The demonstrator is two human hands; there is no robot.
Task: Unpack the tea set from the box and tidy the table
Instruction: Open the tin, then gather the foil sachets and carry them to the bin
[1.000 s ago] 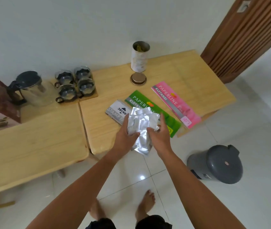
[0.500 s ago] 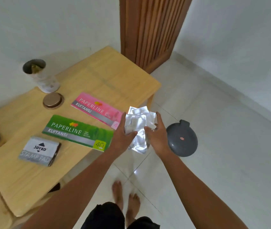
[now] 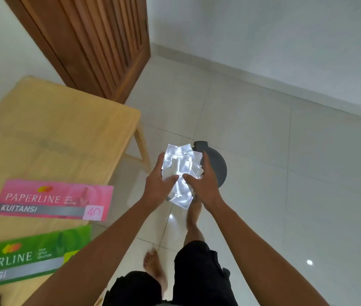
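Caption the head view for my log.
Both hands, left hand and right hand, hold silver wrappers above the closed grey bin.

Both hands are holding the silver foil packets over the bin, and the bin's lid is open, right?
Not quite. The head view shows both the left hand and the right hand holding the silver foil packets over the grey bin, but the bin's lid is shut, not open.

Shiny silver foil wrappers (image 3: pixel 180 173): white glare. Round plastic bin lid (image 3: pixel 217 166): dark grey. Rectangular receipt book (image 3: pixel 52 199): pink, grey band, white lettering. Second receipt book (image 3: pixel 25 259): green, grey band. Wooden table (image 3: pixel 64 133): pale yellow. Slatted door (image 3: pixel 91 43): reddish brown. Floor tiles (image 3: pixel 285 173): glossy off-white.
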